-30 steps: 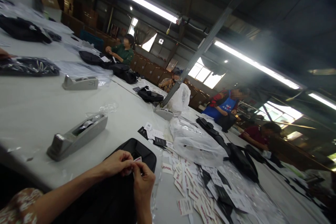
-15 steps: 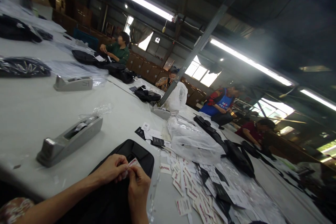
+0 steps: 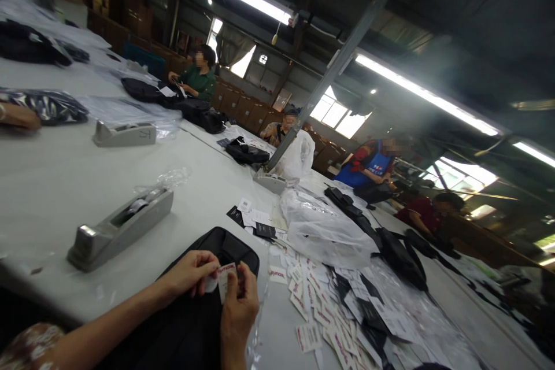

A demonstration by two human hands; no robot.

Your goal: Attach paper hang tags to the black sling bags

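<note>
My left hand (image 3: 195, 273) and my right hand (image 3: 240, 300) meet over a black bag (image 3: 193, 324) that lies on the table's near edge. Between thumb and fingers, my right hand pinches a white hang tag (image 3: 226, 278) with red lettering. The fingers of my left hand are closed at the tag's left side on a small whitish piece (image 3: 211, 284), whose kind I cannot make out. Many similar loose tags (image 3: 323, 309) are scattered to the right of the bag.
A grey tape dispenser (image 3: 121, 228) stands left of the bag, with another tape dispenser (image 3: 125, 133) behind it. Clear plastic bags (image 3: 325, 234) lie beyond the tags. A co-worker's hand (image 3: 19, 117) reaches in at far left. A slanted post (image 3: 325, 84) rises from the table; several people work beyond.
The tag has turned more upright, showing more of its face, and my hands have moved slightly apart. A co-worker's hand has appeared at far left. The whole view has shifted slightly.
</note>
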